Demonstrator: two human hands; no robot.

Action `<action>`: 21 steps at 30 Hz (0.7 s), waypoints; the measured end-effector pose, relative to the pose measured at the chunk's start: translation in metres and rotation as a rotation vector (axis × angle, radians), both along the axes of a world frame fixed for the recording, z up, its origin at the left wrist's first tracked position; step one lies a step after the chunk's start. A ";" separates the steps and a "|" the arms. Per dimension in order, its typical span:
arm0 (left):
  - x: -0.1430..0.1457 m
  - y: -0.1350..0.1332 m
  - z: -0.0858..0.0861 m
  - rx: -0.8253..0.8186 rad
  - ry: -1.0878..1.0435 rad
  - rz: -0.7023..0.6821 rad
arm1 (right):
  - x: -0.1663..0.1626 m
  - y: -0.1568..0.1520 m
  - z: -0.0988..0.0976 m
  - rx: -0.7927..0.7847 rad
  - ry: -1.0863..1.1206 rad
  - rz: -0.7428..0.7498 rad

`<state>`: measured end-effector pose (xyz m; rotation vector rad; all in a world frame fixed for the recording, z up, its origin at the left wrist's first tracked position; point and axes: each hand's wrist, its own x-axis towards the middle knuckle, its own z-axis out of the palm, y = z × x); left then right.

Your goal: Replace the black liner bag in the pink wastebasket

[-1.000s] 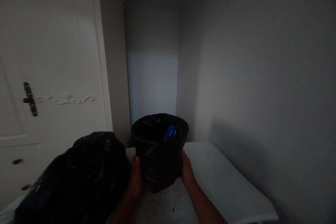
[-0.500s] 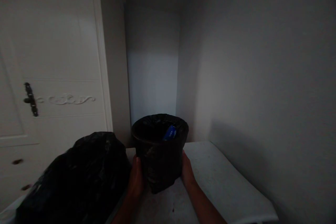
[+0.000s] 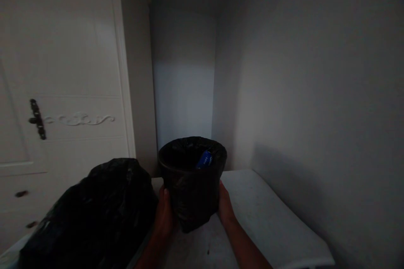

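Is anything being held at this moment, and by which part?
Yes: the small black-lined bin, gripped low on its sides, left hand on its left wall, right hand on its right wall.

**One head camera, forward and down**

You see everything from the single camera on your head, aimed forward and slightly down into a dim corner. The lined bin (image 3: 192, 185) sits close, low in the middle, with your left hand (image 3: 164, 214) and right hand (image 3: 224, 208) at its sides. The bench (image 3: 268, 218) runs off to the lower right. The white door (image 3: 63, 71) fills the left.
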<state>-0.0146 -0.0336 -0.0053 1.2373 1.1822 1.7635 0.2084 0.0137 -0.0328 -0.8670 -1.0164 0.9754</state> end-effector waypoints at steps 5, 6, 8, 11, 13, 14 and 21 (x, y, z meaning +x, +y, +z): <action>-0.003 0.003 -0.004 -0.005 0.016 -0.005 | 0.000 0.004 -0.004 -0.017 0.003 -0.002; -0.003 0.004 -0.005 -0.001 0.017 -0.005 | 0.000 0.004 -0.004 -0.017 0.000 -0.008; -0.003 0.005 -0.007 0.007 0.000 -0.010 | 0.000 0.004 -0.004 -0.012 -0.006 -0.012; -0.003 0.005 -0.008 0.024 -0.028 -0.018 | 0.000 0.003 -0.003 -0.010 -0.009 -0.001; -0.003 0.004 -0.008 0.033 -0.022 -0.006 | -0.001 0.002 -0.002 -0.017 -0.010 -0.002; -0.003 0.004 -0.007 0.035 -0.013 0.000 | -0.001 0.002 -0.001 -0.019 -0.012 -0.008; -0.002 0.001 -0.003 0.053 0.007 0.031 | 0.000 0.000 0.000 -0.023 -0.014 -0.018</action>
